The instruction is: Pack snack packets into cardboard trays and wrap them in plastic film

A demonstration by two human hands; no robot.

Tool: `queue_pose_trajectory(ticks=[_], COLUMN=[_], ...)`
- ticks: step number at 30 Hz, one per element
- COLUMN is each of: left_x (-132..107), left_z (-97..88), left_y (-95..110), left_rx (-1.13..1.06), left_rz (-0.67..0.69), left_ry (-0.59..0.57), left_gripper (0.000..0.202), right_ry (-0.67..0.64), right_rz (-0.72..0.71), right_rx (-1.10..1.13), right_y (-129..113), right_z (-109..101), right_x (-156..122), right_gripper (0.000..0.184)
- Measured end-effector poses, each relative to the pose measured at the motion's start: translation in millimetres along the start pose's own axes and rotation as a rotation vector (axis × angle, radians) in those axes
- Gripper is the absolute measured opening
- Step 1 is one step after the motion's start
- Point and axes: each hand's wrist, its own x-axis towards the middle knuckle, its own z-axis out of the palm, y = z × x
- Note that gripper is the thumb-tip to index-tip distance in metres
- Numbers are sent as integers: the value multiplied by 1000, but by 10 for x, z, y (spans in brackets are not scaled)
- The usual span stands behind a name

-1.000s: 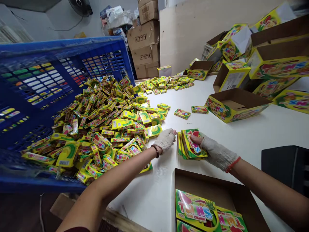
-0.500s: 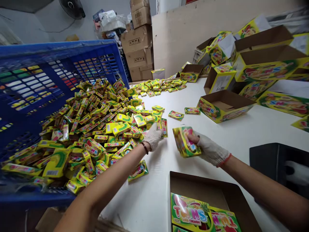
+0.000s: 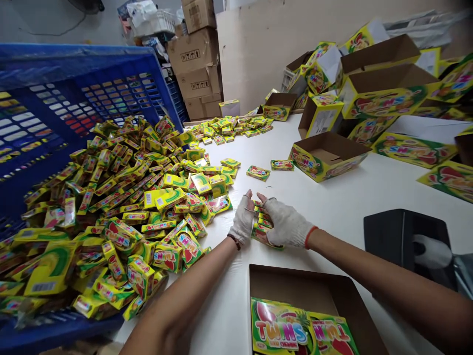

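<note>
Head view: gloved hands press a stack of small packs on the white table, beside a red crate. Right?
No: head view shows a blue crate. The left hand and right hand do press the stack of packs on the white table.

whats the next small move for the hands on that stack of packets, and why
Probably lift the stack of packets as one and lower it into the open carton nearest the person. The left hand and right hand press it between them on the white table, and the carton shows bare brown floor.
</note>
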Motion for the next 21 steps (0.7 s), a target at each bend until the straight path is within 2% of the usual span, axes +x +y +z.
queue_pose_trajectory(ticks=[3, 5, 7, 10, 13, 16, 18, 21], left_x=[-108, -162, -195, -230, -268, -283, -261, -186], left_z=[24, 30, 38, 66, 90, 94, 99, 116], left_y=[-121, -195, -254, -311, -331, -325, -314, -247], left_rx=[91, 130, 147, 149, 169, 252, 298, 321], left_rz=[68, 99, 120, 128, 138, 188, 186, 100], left_ry=[-78, -110, -129, -172, -214, -234, -245, -254], left_gripper=[53, 56, 57, 56, 53, 61, 66, 70], right_ry=[-87, -108, -141, -108, 78, 230, 204, 60], right_rz=[-30, -40, -32, -87, -195, -275, -298, -268], right_rx=[-26, 31, 107, 174, 184, 142, 78, -1], right_y=[111, 295, 489, 625, 561, 472, 450, 421], right_z=[-37, -60, -36, 116, 299, 359, 320, 216], right_x=[-109, -198, -271, -305, -265, -229, -221, -192], right_gripper=[132, 143, 146, 128, 105, 90, 92, 95])
